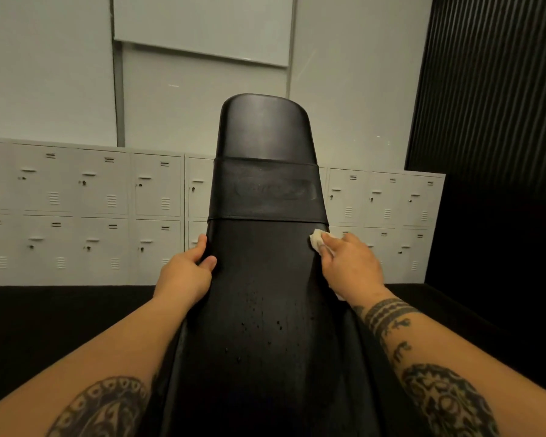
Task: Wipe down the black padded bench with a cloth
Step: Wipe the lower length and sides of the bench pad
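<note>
The black padded bench (265,279) slopes up in front of the person, with grey lockers (76,209) behind it. The left hand (186,266) curls round the bench's left edge and holds on. The right hand (350,263) holds a small white cloth (316,240) and presses it on the right edge, just under the wide band (267,190). Little wet drops (254,305) sit on the middle (not wiped yet, it seems). I think the job is only partly done: the middle and the low part look left to do.
</note>
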Action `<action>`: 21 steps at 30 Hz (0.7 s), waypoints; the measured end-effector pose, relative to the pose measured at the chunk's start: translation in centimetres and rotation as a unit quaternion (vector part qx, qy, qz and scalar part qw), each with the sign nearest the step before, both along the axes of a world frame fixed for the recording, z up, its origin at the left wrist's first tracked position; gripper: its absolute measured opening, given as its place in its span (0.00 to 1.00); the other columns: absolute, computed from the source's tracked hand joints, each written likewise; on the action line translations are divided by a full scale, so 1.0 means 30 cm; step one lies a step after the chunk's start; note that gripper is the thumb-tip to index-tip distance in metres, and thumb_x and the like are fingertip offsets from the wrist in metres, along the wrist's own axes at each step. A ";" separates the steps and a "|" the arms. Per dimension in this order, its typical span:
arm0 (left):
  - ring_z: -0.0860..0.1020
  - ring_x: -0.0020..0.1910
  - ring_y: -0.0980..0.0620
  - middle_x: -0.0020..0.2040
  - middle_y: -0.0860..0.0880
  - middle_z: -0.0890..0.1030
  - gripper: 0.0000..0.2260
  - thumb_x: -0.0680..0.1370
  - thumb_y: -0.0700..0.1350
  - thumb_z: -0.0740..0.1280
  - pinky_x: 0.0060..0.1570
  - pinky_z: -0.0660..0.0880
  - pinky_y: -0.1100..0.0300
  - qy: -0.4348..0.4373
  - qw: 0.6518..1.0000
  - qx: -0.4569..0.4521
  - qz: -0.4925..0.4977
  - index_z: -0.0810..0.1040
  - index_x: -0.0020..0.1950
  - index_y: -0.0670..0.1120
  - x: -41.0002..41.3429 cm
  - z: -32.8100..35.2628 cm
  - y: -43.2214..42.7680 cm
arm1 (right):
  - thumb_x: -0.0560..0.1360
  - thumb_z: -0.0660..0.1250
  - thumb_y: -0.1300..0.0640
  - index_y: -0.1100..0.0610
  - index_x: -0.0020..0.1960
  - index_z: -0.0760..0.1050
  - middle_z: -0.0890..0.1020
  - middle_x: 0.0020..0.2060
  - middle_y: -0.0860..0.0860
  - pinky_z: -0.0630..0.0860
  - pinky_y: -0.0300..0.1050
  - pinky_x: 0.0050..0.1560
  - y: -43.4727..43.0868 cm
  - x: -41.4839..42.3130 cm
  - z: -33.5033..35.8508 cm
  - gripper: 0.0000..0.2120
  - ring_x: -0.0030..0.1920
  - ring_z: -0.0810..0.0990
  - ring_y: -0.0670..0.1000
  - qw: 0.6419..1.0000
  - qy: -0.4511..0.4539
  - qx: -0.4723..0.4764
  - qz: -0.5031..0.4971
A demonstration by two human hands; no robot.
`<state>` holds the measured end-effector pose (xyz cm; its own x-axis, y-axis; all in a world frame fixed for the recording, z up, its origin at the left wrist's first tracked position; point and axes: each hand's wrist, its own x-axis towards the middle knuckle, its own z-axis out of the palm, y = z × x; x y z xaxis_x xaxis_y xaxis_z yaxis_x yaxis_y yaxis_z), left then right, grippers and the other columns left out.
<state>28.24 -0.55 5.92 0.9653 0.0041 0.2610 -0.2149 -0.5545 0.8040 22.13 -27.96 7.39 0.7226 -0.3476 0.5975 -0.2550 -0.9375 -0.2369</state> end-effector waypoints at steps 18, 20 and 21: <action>0.39 0.81 0.37 0.84 0.52 0.47 0.23 0.85 0.57 0.54 0.73 0.41 0.27 -0.149 0.908 0.384 -0.081 0.55 0.81 0.65 -0.088 0.032 -0.282 | 0.81 0.57 0.44 0.42 0.72 0.66 0.71 0.53 0.51 0.76 0.52 0.54 0.071 -0.138 -0.115 0.19 0.53 0.73 0.53 0.995 0.042 -0.067 0.065; 0.40 0.81 0.35 0.84 0.51 0.47 0.22 0.85 0.58 0.53 0.72 0.44 0.24 -0.126 0.902 0.409 -0.065 0.56 0.80 0.66 -0.094 0.051 -0.314 | 0.81 0.57 0.43 0.40 0.72 0.66 0.71 0.53 0.50 0.75 0.51 0.54 0.064 -0.167 -0.159 0.19 0.53 0.72 0.52 0.992 0.034 -0.061 0.104; 0.41 0.81 0.35 0.84 0.51 0.48 0.22 0.85 0.57 0.54 0.72 0.46 0.23 -0.117 0.898 0.420 -0.060 0.57 0.80 0.66 -0.095 0.062 -0.316 | 0.81 0.57 0.41 0.39 0.72 0.67 0.72 0.53 0.49 0.76 0.51 0.54 0.047 -0.172 -0.169 0.20 0.53 0.72 0.51 0.993 0.030 -0.034 0.106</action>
